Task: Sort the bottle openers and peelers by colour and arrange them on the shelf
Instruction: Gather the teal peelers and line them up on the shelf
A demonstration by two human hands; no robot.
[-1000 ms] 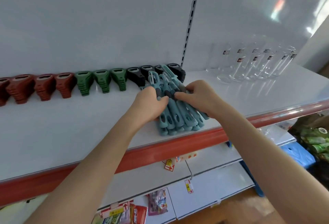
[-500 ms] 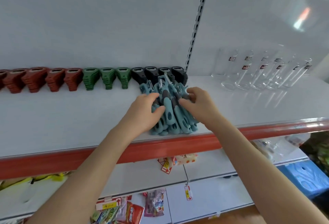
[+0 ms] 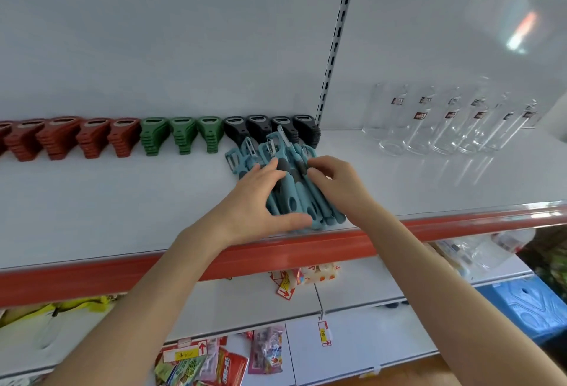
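A bundle of teal peelers (image 3: 291,198) lies on the white shelf (image 3: 122,201), handles toward the red front rail, blades toward the back. My left hand (image 3: 254,201) holds the bundle from the left, fingers across the top and thumb along the handle ends. My right hand (image 3: 340,186) grips it from the right with curled fingers. Along the back wall stand bottle openers in a row by colour: red (image 3: 61,137) at the left, green (image 3: 181,137) in the middle, black (image 3: 270,128) right behind the peelers.
Several clear glasses (image 3: 445,122) stand at the back right of the shelf. A slotted upright (image 3: 334,45) divides the back panel. The red rail (image 3: 276,257) edges the shelf front. Snack packets (image 3: 214,364) lie on lower shelves, and a blue crate (image 3: 527,306) sits lower right.
Both hands stay on the peelers, which have been squared up nearer the front rail. My left thumb has spread out along the handle ends. The view has risen slightly.
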